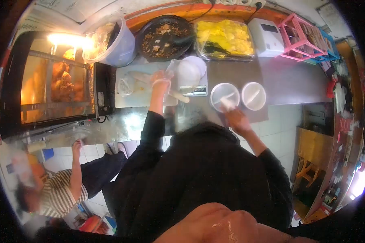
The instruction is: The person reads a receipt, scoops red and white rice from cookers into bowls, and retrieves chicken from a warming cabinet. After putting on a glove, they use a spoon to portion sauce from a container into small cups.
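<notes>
My left hand [161, 77] is over the pale cutting board [144, 100], with translucent plastic about its curled fingers; what they grip is unclear. Beside it, a white bowl [188, 75] rests on a kitchen scale [194, 90]. A crumpled clear plastic piece [125, 86] lies on the board, and a pale stick-like handle [179, 96] sticks out past the board's edge. My right hand [238, 120] reaches to a round white container [217, 90] with a divider, its fingers closed around something white and blurred. A second round divided container [260, 90] stands to the right.
Along the back stand a clear bucket [125, 44], a dark pan of browned crumbs [166, 38], a tray of yellow food [225, 34], a white box [267, 38] and a pink rack [298, 38]. A lit glass cabinet [61, 85] is left. Another person [65, 186] is below it.
</notes>
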